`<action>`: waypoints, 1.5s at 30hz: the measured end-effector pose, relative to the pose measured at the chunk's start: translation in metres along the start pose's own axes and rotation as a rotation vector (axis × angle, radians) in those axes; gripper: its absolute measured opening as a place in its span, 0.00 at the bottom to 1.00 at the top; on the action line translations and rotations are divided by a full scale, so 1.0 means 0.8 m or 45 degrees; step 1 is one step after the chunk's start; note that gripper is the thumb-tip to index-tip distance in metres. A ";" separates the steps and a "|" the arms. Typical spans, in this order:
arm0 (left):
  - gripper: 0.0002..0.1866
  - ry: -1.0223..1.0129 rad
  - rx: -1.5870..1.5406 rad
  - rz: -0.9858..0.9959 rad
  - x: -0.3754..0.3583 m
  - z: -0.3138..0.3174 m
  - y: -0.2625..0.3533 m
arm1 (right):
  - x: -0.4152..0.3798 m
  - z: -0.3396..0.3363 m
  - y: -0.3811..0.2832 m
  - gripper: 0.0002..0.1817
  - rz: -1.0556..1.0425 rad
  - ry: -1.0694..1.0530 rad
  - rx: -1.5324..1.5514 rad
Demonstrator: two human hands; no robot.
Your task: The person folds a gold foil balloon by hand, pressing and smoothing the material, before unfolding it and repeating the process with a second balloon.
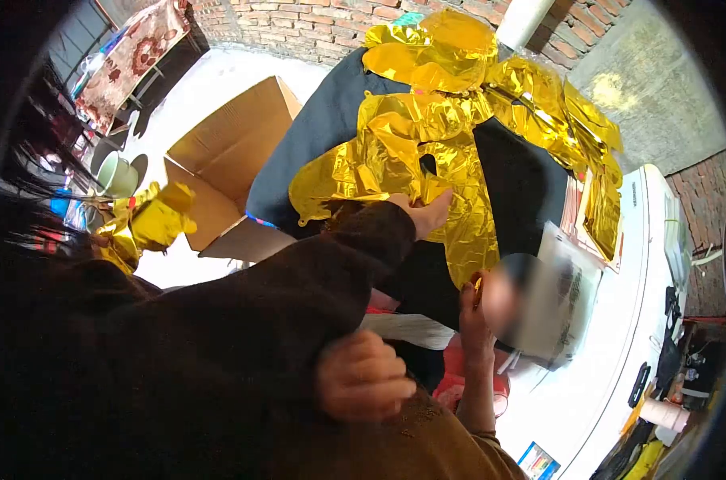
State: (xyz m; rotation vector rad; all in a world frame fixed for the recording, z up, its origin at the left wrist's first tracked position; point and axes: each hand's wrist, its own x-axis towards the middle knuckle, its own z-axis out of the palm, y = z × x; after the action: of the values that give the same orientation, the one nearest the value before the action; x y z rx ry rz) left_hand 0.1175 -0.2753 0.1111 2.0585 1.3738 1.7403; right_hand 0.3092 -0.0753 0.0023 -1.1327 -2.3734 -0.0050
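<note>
My right hand [476, 324], its forearm bare below a brown sleeve, pinches the lower end of a gold foil balloon [471, 232]; a blurred patch hides part of its fingers. My left hand [367, 378] is closed in a fist in front of my body, smeared by motion; whatever it may hold is hidden. From the left, a person's dark sleeve [299, 280] reaches across. That person's hand [425, 214] grips the same flat balloon higher up. The foil lies over a black cloth [523, 172].
More gold foil balloons [431, 48] lie along the cloth's far side. An open cardboard box [231, 144] stands at left, near another gold foil piece [159, 220]. To the right are a clear plastic packet [567, 292] and a white surface [619, 344]. A brick wall [299, 28] is behind.
</note>
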 end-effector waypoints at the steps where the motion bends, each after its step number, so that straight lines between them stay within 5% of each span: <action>1: 0.10 -0.087 0.098 -0.033 0.008 -0.002 -0.018 | 0.000 0.001 -0.001 0.20 0.010 0.007 -0.012; 4: 0.20 -0.650 0.980 0.239 0.048 0.026 -0.142 | -0.003 0.000 -0.004 0.20 0.046 -0.016 -0.019; 6: 0.28 -1.168 2.135 1.214 0.084 0.070 -0.262 | -0.005 -0.001 -0.006 0.20 0.054 -0.019 -0.018; 7: 0.32 -1.260 2.318 1.539 0.083 0.091 -0.292 | -0.006 -0.003 -0.007 0.20 0.056 -0.023 -0.021; 9: 0.34 -0.840 2.866 1.319 0.053 0.108 -0.286 | -0.008 -0.003 -0.009 0.20 0.070 -0.037 -0.023; 11: 0.32 -1.386 2.040 0.889 0.070 0.101 -0.288 | -0.008 -0.007 -0.011 0.20 0.079 -0.043 -0.013; 14: 0.36 -1.571 2.407 1.552 0.095 0.101 -0.284 | -0.006 -0.011 -0.012 0.19 0.086 -0.048 0.014; 16: 0.36 -1.401 2.264 1.286 0.084 0.106 -0.308 | -0.005 -0.012 -0.011 0.19 0.101 -0.054 0.015; 19: 0.33 -1.516 2.235 1.192 0.093 0.104 -0.298 | -0.002 -0.012 -0.011 0.19 0.089 -0.013 0.032; 24: 0.29 -1.354 1.296 -0.042 0.080 0.100 -0.292 | -0.001 -0.006 -0.009 0.18 0.082 -0.009 0.015; 26: 0.32 -1.496 1.103 -0.344 0.126 0.073 -0.233 | -0.002 -0.004 -0.007 0.18 0.076 -0.008 -0.010; 28: 0.33 -1.412 1.007 -0.312 0.124 0.071 -0.226 | -0.003 -0.002 -0.009 0.18 0.076 -0.011 -0.027; 30: 0.31 -1.373 1.141 0.073 0.119 0.066 -0.224 | -0.006 0.003 -0.005 0.19 0.040 0.012 -0.039; 31: 0.28 -1.350 1.307 0.458 0.118 0.061 -0.225 | -0.006 0.005 -0.004 0.19 0.022 0.026 -0.046; 34: 0.12 -1.055 1.341 0.310 0.091 0.043 -0.230 | -0.005 0.003 -0.005 0.19 0.031 -0.004 -0.055; 35: 0.09 -1.257 1.453 0.194 0.086 0.026 -0.227 | -0.005 0.002 -0.006 0.19 0.033 -0.007 -0.058; 39: 0.11 -0.871 1.146 0.037 -0.019 0.002 -0.280 | -0.005 0.002 -0.006 0.19 0.029 -0.012 -0.071; 45: 0.15 -1.018 1.116 -0.017 -0.039 0.018 -0.258 | -0.006 0.003 -0.006 0.19 0.058 -0.022 -0.069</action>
State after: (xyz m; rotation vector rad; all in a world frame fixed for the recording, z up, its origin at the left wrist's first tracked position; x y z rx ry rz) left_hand 0.0182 -0.1698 -0.0402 2.6128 1.9430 0.1071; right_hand 0.3075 -0.0813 -0.0007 -1.2163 -2.3751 -0.0440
